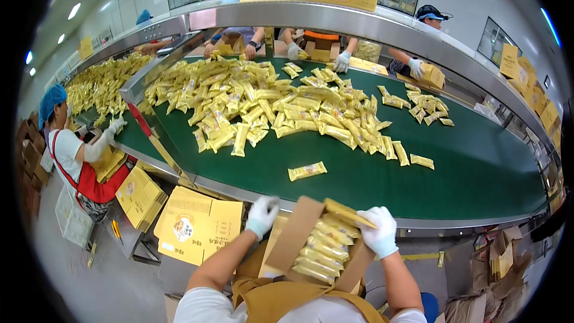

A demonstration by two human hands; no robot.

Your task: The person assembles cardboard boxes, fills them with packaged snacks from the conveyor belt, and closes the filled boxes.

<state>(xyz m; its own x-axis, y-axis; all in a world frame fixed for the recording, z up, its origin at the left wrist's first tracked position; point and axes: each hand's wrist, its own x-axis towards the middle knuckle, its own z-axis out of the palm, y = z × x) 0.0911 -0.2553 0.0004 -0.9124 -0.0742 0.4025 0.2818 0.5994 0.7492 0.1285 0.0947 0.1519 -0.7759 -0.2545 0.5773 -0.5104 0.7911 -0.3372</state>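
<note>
The carton [296, 233], probably stiff and fairly light, sits by the near edge of the belt [418, 194], best taken by its walls — its packets [323, 252] look slick, crushable; the right hand [379, 231] grips a flap [350, 214], the left hand [262, 215] blurs — I cannot tell its finger spread

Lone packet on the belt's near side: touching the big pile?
Apart. The head view shows bare green belt between the lone packet and the big pile.

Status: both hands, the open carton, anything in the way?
Right gloved hand holding the carton's yellow flap; left gloved hand blurred, seemingly off it. Carton open, yellow packets rowed inside. No visible obstruction; lone packet on green belt beyond.
</note>
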